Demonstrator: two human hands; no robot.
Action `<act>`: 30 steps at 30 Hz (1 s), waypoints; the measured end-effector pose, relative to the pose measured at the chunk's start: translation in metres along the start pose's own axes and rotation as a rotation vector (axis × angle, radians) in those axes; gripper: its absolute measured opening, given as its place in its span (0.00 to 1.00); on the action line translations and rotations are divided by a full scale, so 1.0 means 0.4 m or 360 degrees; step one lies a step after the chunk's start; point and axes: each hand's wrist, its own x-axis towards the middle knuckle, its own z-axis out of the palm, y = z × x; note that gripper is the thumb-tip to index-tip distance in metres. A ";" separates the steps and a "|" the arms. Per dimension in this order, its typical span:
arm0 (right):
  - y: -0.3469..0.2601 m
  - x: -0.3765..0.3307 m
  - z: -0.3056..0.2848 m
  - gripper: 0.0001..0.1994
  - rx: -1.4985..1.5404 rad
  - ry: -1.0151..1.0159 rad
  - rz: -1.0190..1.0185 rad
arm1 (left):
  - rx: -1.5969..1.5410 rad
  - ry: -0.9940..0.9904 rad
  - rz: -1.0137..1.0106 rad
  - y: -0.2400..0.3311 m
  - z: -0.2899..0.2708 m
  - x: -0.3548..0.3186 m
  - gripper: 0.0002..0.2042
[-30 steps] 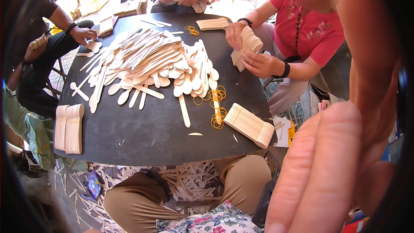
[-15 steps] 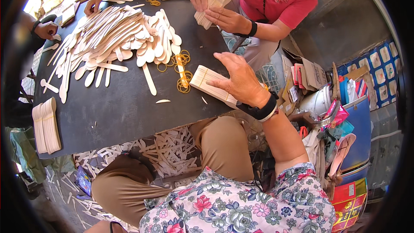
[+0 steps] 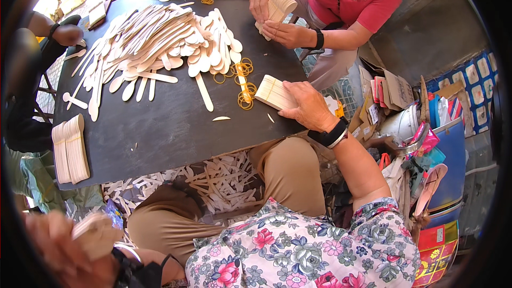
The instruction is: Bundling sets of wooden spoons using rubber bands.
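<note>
At the lower left my left hand (image 3: 58, 245), smeared by motion, is closed around a bundle of wooden spoons (image 3: 97, 234), held off the table. My right hand (image 3: 309, 105) wraps the near end of a rubber-banded bundle of wooden spoons (image 3: 273, 92) lying at the table's right side, thumb and fingers on either side. Just left of that bundle, yellow rubber bands (image 3: 245, 97) loop around a single wooden spoon (image 3: 241, 81). A large pile of loose wooden spoons (image 3: 154, 37) covers the far middle of the black table (image 3: 160, 133).
Two banded bundles (image 3: 71, 149) lie at the table's left edge. Across from me, a person in red (image 3: 354, 0) grips another bundle (image 3: 280, 8). A co-worker's hand (image 3: 68, 35) is at the left. Spoons litter the floor (image 3: 224, 181). Cartons (image 3: 392, 88) and a blue barrel (image 3: 447, 165) stand right.
My right hand, spread above the bundle before, has come down and closed on its near end. My left hand has entered at the lower left with another bundle. The view has shifted slightly.
</note>
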 end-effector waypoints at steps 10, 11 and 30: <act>0.001 0.148 0.027 0.30 -0.0257 0.0153 0.0028 | -0.0102 0.1163 -0.0819 -0.397 -0.207 0.009 0.10; -0.021 0.167 0.037 0.29 -0.0275 0.0271 -0.0143 | -0.0068 0.1204 -0.0877 -0.413 -0.209 0.008 0.11; -0.185 0.142 0.089 0.20 -0.0028 0.0085 -0.0379 | 0.0011 0.1142 -0.1051 -0.443 -0.206 -0.017 0.08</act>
